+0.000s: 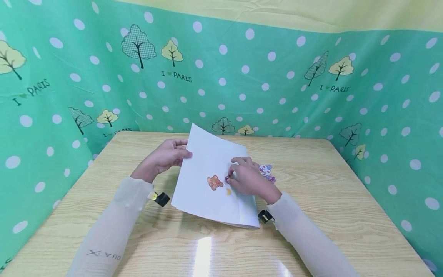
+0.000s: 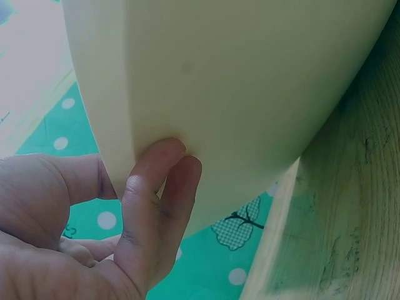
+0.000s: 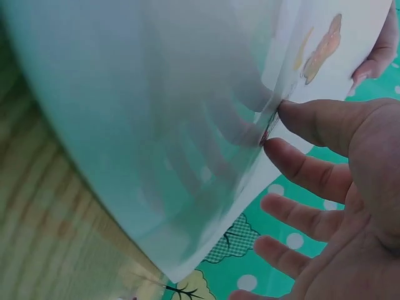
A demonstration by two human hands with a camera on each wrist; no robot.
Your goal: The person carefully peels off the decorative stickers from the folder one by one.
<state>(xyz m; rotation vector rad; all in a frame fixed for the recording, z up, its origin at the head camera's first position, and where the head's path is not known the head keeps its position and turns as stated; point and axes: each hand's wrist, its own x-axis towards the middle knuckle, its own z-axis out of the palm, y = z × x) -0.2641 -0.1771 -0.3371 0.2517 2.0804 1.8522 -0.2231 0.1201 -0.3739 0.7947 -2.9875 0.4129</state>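
Note:
A large white sheet [image 1: 204, 154], apparently folded, stands tilted over the table, its front glossy enough in the right wrist view to mirror the fingers. My left hand [image 1: 167, 156] grips its left edge, thumb in front and fingertips [image 2: 165, 150] pressed on the back. A brown bear sticker [image 1: 215, 182] and a small yellow sticker [image 1: 228, 191] lie on the front. Beside them my right hand [image 1: 247, 179] pinches a small dark-edged sticker [image 1: 226, 179] between thumb and index finger, right at the sheet's surface. Its other fingers are spread, and the sticker's picture is mostly hidden.
Several colourful cutout stickers [image 1: 265, 170], one with a white animal face, lie on the wooden table [image 1: 311, 184] just right of the sheet. A green dotted curtain [image 1: 242, 96] encloses the table's back and sides. Black wrist cameras [image 1: 161, 199] are strapped over both pale sleeves [image 1: 110, 223].

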